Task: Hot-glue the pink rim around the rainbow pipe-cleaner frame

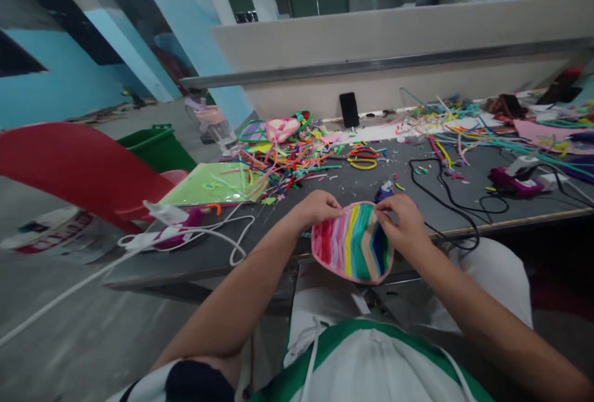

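A rounded piece with rainbow stripes and a pink rim hangs between my hands at the table's front edge, above my lap. My left hand pinches its upper left edge. On the upper right edge, the fingers of my right hand are closed. Stripes run from red and pink through yellow and green to beige and dark blue. Just behind the piece lies a small blue object, partly hidden by my right hand.
Colourful fuzzy stems pile up on the dark table. A black phone leans at the back. Orange-and-yellow-handled scissors, a green sheet, purple power strips and cables lie around. A red chair stands left.
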Available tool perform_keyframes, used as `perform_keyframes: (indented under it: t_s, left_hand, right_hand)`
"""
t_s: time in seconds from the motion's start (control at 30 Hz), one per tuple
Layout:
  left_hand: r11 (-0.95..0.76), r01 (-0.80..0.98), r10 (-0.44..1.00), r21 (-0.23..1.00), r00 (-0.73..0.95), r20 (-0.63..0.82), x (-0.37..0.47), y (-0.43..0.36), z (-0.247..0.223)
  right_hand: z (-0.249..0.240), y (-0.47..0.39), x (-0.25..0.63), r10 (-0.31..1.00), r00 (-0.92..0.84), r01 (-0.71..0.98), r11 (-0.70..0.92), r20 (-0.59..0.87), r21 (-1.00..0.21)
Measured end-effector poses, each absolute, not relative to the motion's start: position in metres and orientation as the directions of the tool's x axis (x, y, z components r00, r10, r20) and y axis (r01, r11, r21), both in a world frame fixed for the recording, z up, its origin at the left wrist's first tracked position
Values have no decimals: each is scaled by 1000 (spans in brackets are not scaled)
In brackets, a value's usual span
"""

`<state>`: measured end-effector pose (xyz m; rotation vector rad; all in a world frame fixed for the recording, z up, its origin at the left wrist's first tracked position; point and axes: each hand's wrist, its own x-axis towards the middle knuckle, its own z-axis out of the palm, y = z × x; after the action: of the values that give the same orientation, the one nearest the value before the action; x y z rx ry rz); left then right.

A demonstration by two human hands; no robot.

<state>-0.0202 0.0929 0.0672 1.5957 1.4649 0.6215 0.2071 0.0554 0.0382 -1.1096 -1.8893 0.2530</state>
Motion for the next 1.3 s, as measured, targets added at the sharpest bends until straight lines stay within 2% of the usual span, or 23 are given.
perform_keyframes:
  t_s: [0.17, 0.33, 0.47, 0.97, 1.13, 1.3]
  left_hand:
    - [-62, 611, 971, 789, 221, -95, -17, 114, 48]
    - [-139, 662, 971, 737, 238, -30, -17, 109, 43]
    - [-292, 767, 952, 571, 291, 96, -15, 99, 48]
    - [-262, 827, 964, 498, 244, 103, -9, 88, 52]
    - [-289, 825, 957, 486, 265, 119, -11, 86, 52]
    - [-276, 865, 961, 419, 249, 118, -8, 83, 51]
  right_hand:
    - [29, 68, 180, 755, -219, 788, 510, 618, -344]
    - [32, 78, 172, 746, -405, 789, 578, 529, -210]
    - [36, 90, 169, 718, -513, 762, 633, 471, -136]
    - [49, 104, 165, 610, -693, 674, 737, 384, 44]
    - [52, 105, 165, 582, -720, 651, 755, 378, 77]
    - [49, 103, 163, 553, -746, 623, 776, 371, 98]
